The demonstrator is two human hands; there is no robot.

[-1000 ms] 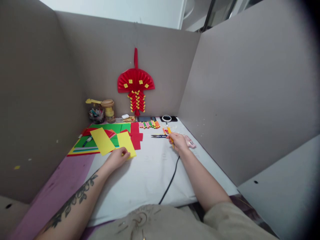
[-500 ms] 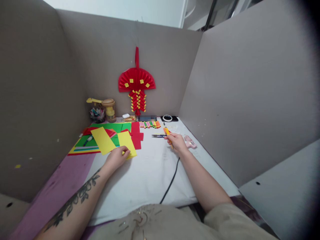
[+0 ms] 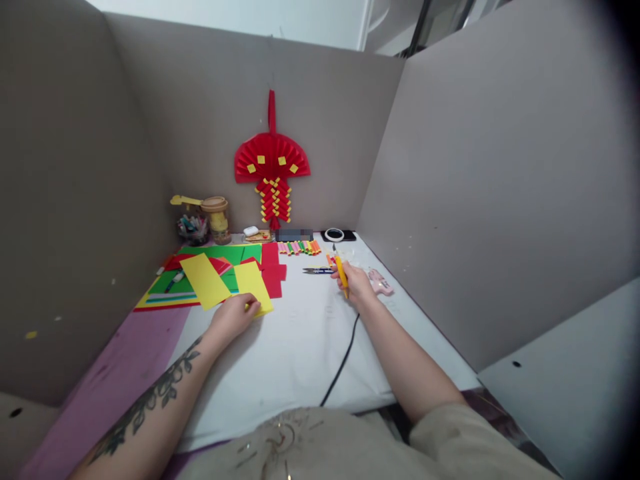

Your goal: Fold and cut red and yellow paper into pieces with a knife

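Observation:
My right hand (image 3: 357,283) is closed round a yellow craft knife (image 3: 342,272), whose blade end points up and away from me. My left hand (image 3: 239,313) has its fingers curled at the lower end of a yellow paper piece (image 3: 254,283). A second yellow paper rectangle (image 3: 205,280) lies slanted just to its left, over the stack of coloured paper. Near the knife lie small thread snips (image 3: 316,271), partly behind my right fingers. A pink glue gun (image 3: 381,283) rests right of that hand.
Green sheets (image 3: 215,252) and red paper (image 3: 274,281) lie at the left and middle. Behind are small coloured paper rolls (image 3: 299,248), a tape roll (image 3: 334,235), a pen holder (image 3: 193,230) and a jar (image 3: 219,223). A red paper fan ornament (image 3: 273,157) hangs on the back panel. A black cable (image 3: 341,363) crosses the table.
The craft knife has turned in my right hand, and more of its yellow handle shows. My left hand stays on the yellow paper. The view has shifted slightly.

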